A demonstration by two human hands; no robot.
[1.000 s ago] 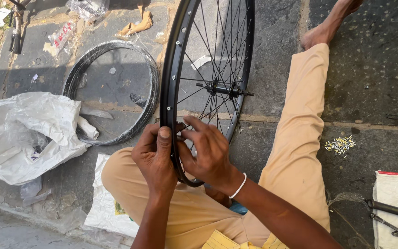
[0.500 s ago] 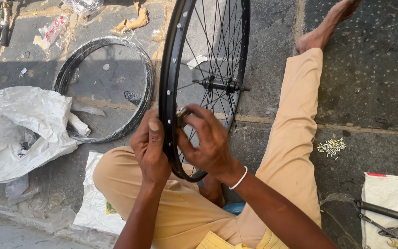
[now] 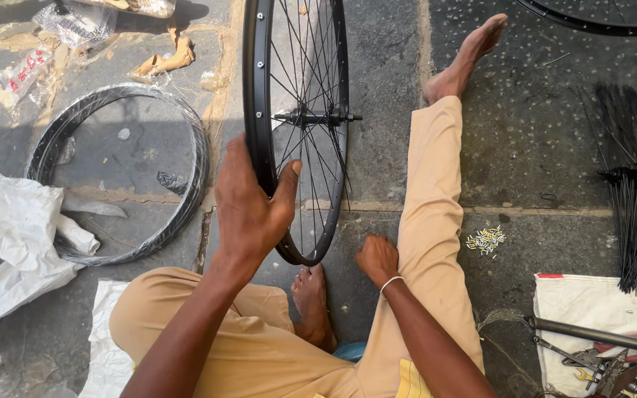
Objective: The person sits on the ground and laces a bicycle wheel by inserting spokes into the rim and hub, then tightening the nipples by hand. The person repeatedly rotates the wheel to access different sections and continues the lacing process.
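A black spoked bicycle wheel (image 3: 259,88) stands upright on its rim between my legs, its hub (image 3: 317,117) pointing right. My left hand (image 3: 248,210) is shut on the near left part of the rim, thumb inside among the spokes. My right hand (image 3: 376,258) is low on the stone floor beside my right thigh, fingers curled, away from the wheel; whether it holds something small I cannot make out. My left foot (image 3: 312,306) rests just under the wheel's bottom edge.
A black tyre (image 3: 186,214) lies flat at left beside a white plastic bag (image 3: 9,228). A small pile of spoke nipples (image 3: 486,239) and a bundle of black spokes (image 3: 632,199) lie at right. Tools rest on a white cloth (image 3: 569,309) at lower right. Another rim (image 3: 591,22) shows top right.
Both hands were working together at the rim's near edge. My right hand has let go and dropped to the floor by my thigh. My left hand now grips the rim alone.
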